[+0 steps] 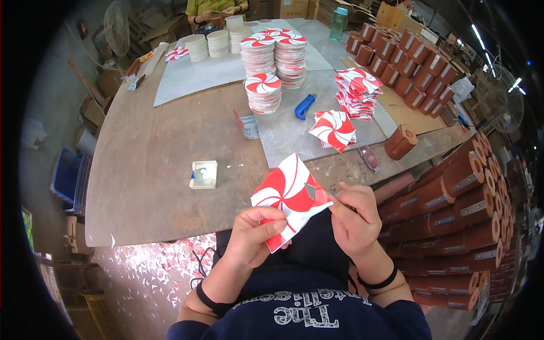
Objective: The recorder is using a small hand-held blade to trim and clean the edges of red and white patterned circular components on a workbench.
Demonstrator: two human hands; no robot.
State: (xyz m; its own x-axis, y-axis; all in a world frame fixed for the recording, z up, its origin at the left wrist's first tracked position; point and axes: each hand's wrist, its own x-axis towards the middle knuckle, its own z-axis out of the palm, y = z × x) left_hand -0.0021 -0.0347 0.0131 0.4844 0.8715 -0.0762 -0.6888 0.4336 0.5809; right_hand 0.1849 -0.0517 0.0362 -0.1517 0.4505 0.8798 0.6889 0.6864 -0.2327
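Note:
A square sheet with a red-and-white swirl print is held up over my lap, just off the table's near edge. My left hand grips its lower left part between thumb and fingers. The right corner is pinched by my right hand, and that side is bent, with a paler flap near the fingertips. Whether the flap is a peeling layer I cannot tell. Beyond my right hand lie a small pile of similar swirl sheets and a taller pile. Stacks of round swirl-topped discs stand farther back.
On the table are a small white box, a blue-handled cutter and plain disc stacks. Brown cylinders are piled at the far right and beside me. Another person's hands work across the table.

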